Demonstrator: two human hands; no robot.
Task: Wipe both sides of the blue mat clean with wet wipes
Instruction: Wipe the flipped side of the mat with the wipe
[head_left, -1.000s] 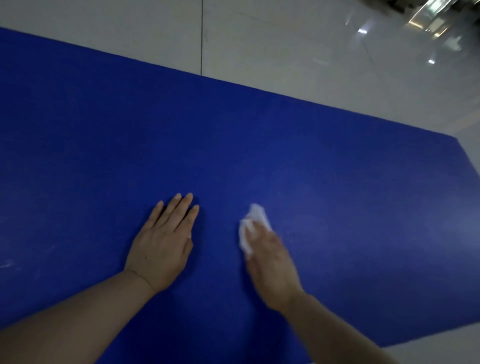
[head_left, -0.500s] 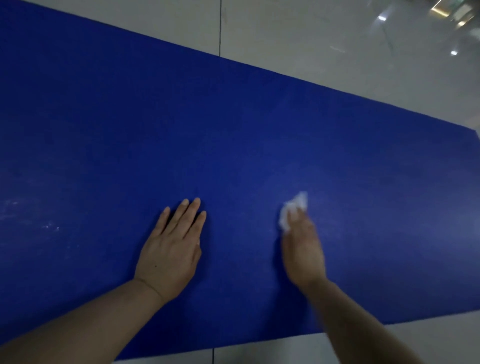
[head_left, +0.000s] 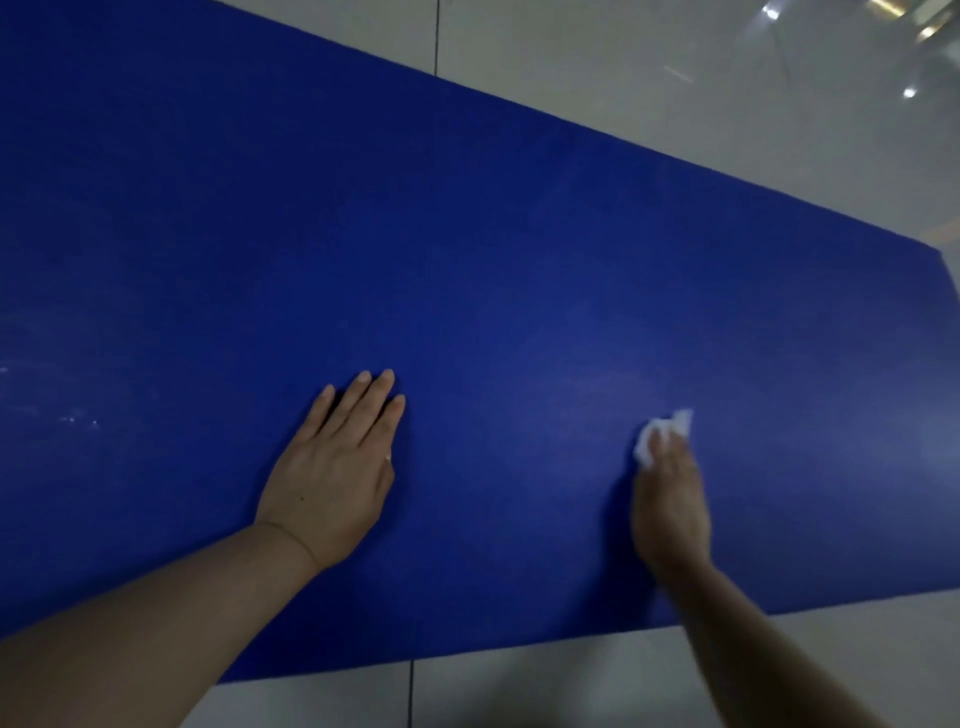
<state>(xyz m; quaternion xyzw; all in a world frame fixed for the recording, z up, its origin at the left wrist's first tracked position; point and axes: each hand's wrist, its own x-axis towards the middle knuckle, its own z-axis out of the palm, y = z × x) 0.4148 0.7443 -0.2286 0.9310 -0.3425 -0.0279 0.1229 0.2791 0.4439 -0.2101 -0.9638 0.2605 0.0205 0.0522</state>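
The left hand (head_left: 332, 470) lies flat, fingers straight and together, palm down on the blue mat (head_left: 467, 270) near its near edge. The right hand (head_left: 670, 499) presses a crumpled white wet wipe (head_left: 667, 431) under its fingertips, further right. The mat lies spread on the tiled floor (head_left: 649, 62).

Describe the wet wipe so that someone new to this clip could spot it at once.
A large blue mat lies flat on pale floor tiles. On its right part the right hand presses down a small crumpled wet wipe, the only white thing on the blue; the left hand lies bare.
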